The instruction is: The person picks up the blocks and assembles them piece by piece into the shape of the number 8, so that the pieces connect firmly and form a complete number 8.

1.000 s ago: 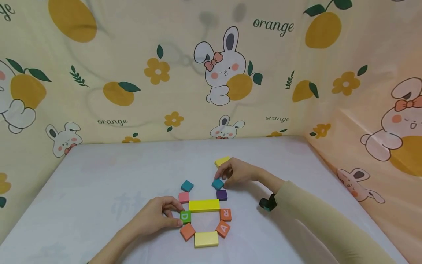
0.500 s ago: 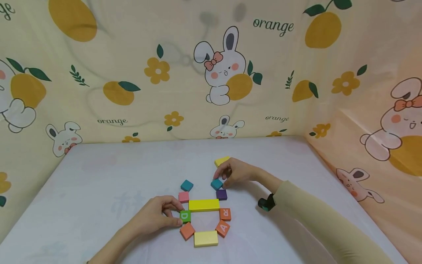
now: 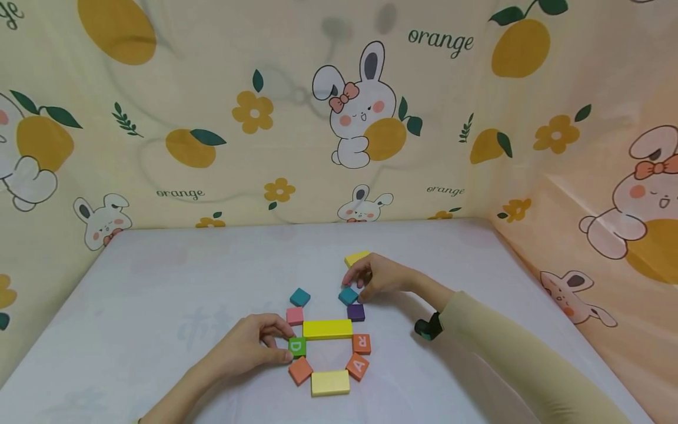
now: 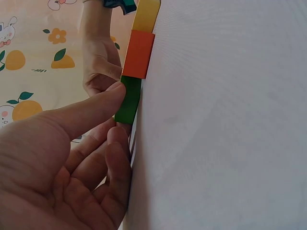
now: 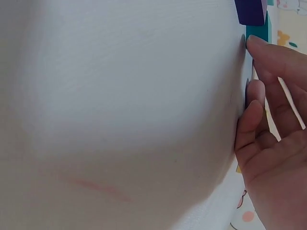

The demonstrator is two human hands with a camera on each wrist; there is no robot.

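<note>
In the head view, my left hand (image 3: 254, 341) pinches the green block marked D (image 3: 297, 347) at the left side of a block outline. The left wrist view shows the thumb on the near face of that green block (image 4: 128, 100). My right hand (image 3: 384, 275) holds a teal block (image 3: 348, 295) between thumb and fingers, turned cornerwise just behind the purple block (image 3: 356, 312). From the right wrist, the thumb tip lies against the teal block (image 5: 259, 33), partly hidden by the purple block (image 5: 251, 12). Another teal block (image 3: 299, 297) lies behind the pink block (image 3: 295, 316).
A long yellow block (image 3: 327, 329) crosses the outline's middle. Orange blocks marked R (image 3: 362, 344) and A (image 3: 357, 367), a plain orange block (image 3: 301, 371) and a pale yellow block (image 3: 331, 383) complete its front. A yellow block (image 3: 356, 258) sits behind my right hand.
My right hand and the teal block have shifted very slightly left. My left hand stays at the green block, and the other blocks keep their places.
</note>
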